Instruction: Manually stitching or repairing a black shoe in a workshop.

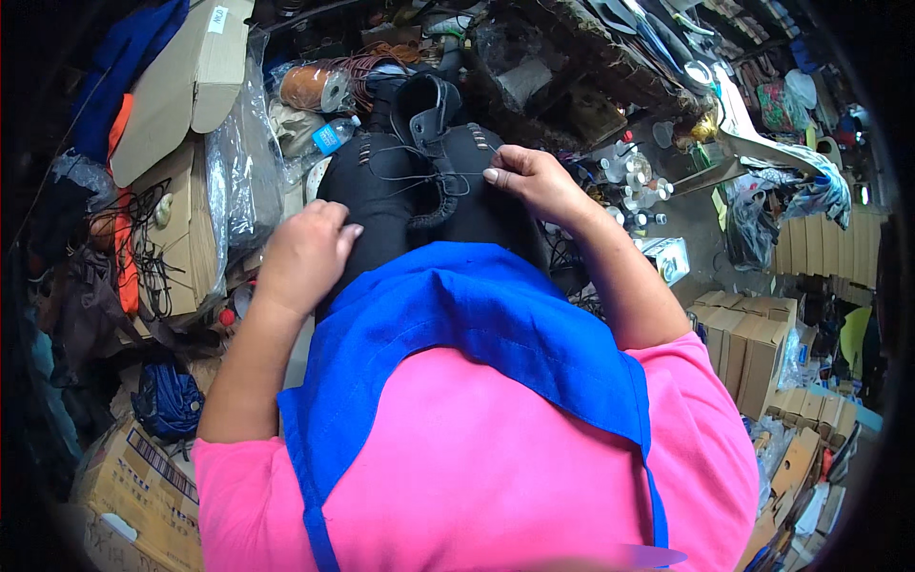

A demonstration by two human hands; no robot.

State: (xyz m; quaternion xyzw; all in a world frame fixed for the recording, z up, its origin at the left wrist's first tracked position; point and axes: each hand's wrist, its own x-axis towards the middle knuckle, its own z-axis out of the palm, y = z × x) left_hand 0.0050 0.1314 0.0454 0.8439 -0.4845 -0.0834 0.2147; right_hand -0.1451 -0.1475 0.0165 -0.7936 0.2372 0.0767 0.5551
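Observation:
Between my black-clad knees stands a black leather shoe (426, 119), its upper opening away from me and its near edge stitched. Thin dark thread (400, 178) loops out from it across both thighs. To the right of the shoe, my right hand (534, 181) pinches the thread between thumb and forefinger. My left hand (313, 243) rests by the left thigh, its fingers curled in; whatever they may hold is hidden. A blue apron (457, 286) covers my lap.
Beyond my left knee lie a water bottle (334, 135) and a spool of orange-brown thread (310, 88). Cardboard (181, 86) and plastic sheeting (246, 162) stand at the left. Several small bottles (634, 176) crowd the right, with stacked cardboard boxes (748, 338) nearer.

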